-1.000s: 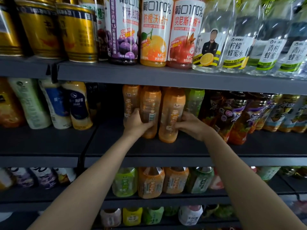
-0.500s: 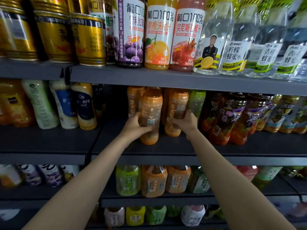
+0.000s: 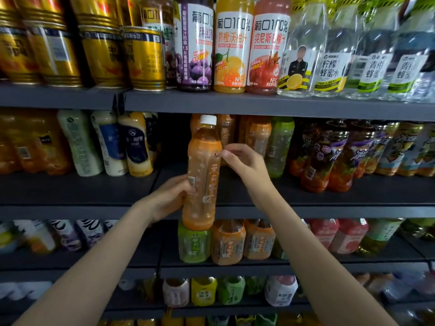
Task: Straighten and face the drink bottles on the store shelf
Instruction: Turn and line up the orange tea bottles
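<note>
An orange tea bottle (image 3: 203, 175) with a white cap hangs in front of the middle shelf (image 3: 306, 211), its base lower than the shelf's front edge. My left hand (image 3: 169, 198) grips its lower half from the left. My right hand (image 3: 244, 164) touches its upper right side with curled fingers. Behind them, more orange bottles (image 3: 257, 136) and a green bottle (image 3: 281, 144) stand further back on the same shelf.
Dark tea bottles (image 3: 329, 158) crowd the shelf to the right, pale milk-drink bottles (image 3: 110, 142) to the left. Gold cans (image 3: 143, 57) and juice bottles (image 3: 233, 45) fill the shelf above. Green and orange bottles (image 3: 228, 241) stand on the shelf below.
My left hand has pulled one orange bottle forward and out past the shelf edge, nearer to me. My right hand left the second orange bottle and came over to the held one.
</note>
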Demonstrator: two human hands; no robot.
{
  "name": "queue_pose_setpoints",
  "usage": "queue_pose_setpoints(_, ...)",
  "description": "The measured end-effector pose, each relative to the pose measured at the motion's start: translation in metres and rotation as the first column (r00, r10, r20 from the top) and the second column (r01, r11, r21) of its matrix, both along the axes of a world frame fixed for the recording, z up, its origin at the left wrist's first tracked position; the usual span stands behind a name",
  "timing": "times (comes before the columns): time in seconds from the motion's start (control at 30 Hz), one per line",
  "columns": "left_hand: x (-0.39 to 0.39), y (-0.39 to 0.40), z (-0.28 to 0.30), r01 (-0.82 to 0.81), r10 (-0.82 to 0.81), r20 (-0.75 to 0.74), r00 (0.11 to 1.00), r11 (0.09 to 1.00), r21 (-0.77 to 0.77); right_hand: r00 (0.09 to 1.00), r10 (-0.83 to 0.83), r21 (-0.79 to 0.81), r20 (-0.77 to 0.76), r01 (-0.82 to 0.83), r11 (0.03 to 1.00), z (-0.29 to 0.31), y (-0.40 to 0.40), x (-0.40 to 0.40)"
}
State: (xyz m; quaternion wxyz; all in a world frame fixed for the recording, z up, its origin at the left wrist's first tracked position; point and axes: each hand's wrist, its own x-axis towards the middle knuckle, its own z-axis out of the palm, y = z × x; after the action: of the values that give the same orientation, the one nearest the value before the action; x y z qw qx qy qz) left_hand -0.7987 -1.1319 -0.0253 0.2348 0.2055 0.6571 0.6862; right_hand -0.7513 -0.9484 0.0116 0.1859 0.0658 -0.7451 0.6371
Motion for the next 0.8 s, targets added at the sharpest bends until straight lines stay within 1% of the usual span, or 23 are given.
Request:
queue_pose_setpoints(0.07,0.006,-0.004,0.003,-0.059,0.059,0.018,0.998,0.998,0.028,1.0,0.016,0.024,-0.011,-0.015,1.0,0.002,-0.015,0.005)
queue_pose_setpoints(0.1,0.008,-0.005,0.005,-0.114,0.114,0.004,0.993,0.993,0.008,1.0,0.014,0.054,0.006,-0.015,0.998,0.001,-0.023,0.007)
queue_pose_setpoints(0.13,0.008,-0.006,0.007,-0.192,0.19,-0.039,0.981,0.98,-0.052,0.999,0.016,0.089,0.038,-0.019,0.996,-0.001,-0.031,0.007)
queue_pose_setpoints(0.17,0.009,-0.007,0.009,-0.285,0.27,-0.119,0.956,0.949,-0.137,0.997,0.021,0.113,0.076,-0.029,0.993,-0.005,-0.039,0.006)
queue_pose_setpoints(0.2,0.009,-0.007,0.01,-0.39,0.337,-0.243,0.91,0.894,-0.22,0.993,0.018,0.117,0.119,-0.032,0.993,-0.008,-0.048,0.004)
queue_pose_setpoints(0.23,0.01,-0.007,0.011,-0.49,0.37,-0.39,0.843,0.826,-0.278,0.986,0.003,0.087,0.169,-0.018,0.996,-0.012,-0.057,0.001)
queue_pose_setpoints(0.3,0.015,-0.009,0.009,-0.655,0.347,-0.656,0.67,0.693,-0.302,0.963,-0.027,-0.08,0.269,0.05,0.996,-0.017,-0.072,-0.005)
queue_pose_setpoints(0.33,0.019,-0.011,0.008,-0.716,0.312,-0.751,0.581,0.635,-0.29,0.951,-0.026,-0.186,0.307,0.086,0.979,-0.017,-0.078,-0.005)
queue_pose_setpoints(0.37,0.024,-0.013,0.006,-0.762,0.271,-0.82,0.505,0.585,-0.276,0.945,-0.025,-0.268,0.326,0.118,0.956,-0.017,-0.082,-0.006)
queue_pose_setpoints(0.4,0.028,-0.015,0.003,-0.789,0.231,-0.863,0.449,0.557,-0.261,0.945,-0.034,-0.311,0.326,0.141,0.94,-0.018,-0.084,-0.007)
queue_pose_setpoints(0.47,0.031,-0.02,0.002,-0.804,0.182,-0.902,0.391,0.545,-0.238,0.952,-0.039,-0.319,0.304,0.14,0.937,-0.02,-0.085,-0.005)
queue_pose_setpoints(0.5,0.031,-0.021,0.002,-0.806,0.177,-0.906,0.383,0.543,-0.235,0.959,-0.027,-0.322,0.282,0.121,0.939,-0.022,-0.085,-0.005)
queue_pose_setpoints(0.6,0.029,-0.021,0.006,-0.798,0.192,-0.888,0.419,0.545,-0.258,0.97,-0.003,-0.356,0.245,0.093,0.93,-0.025,-0.084,-0.007)
queue_pose_setpoints(0.63,0.029,-0.02,0.008,-0.797,0.194,-0.885,0.423,0.545,-0.261,0.971,-0.017,-0.334,0.236,0.098,0.937,-0.024,-0.084,-0.007)
queue_pose_setpoints(0.7,0.027,-0.019,0.01,-0.792,0.22,-0.874,0.434,0.555,-0.253,0.982,-0.034,-0.22,0.185,0.075,0.973,-0.019,-0.079,-0.009)
queue_pose_setpoints(0.77,0.02,-0.018,0.013,-0.762,0.312,-0.814,0.489,0.608,-0.225,0.991,0.065,-0.133,0.121,-0.049,0.99,-0.015,-0.065,-0.012)
queue_pose_setpoints(0.8,0.016,-0.017,0.014,-0.741,0.366,-0.765,0.53,0.638,-0.209,0.988,0.117,-0.138,0.101,-0.102,0.985,-0.013,-0.056,-0.013)
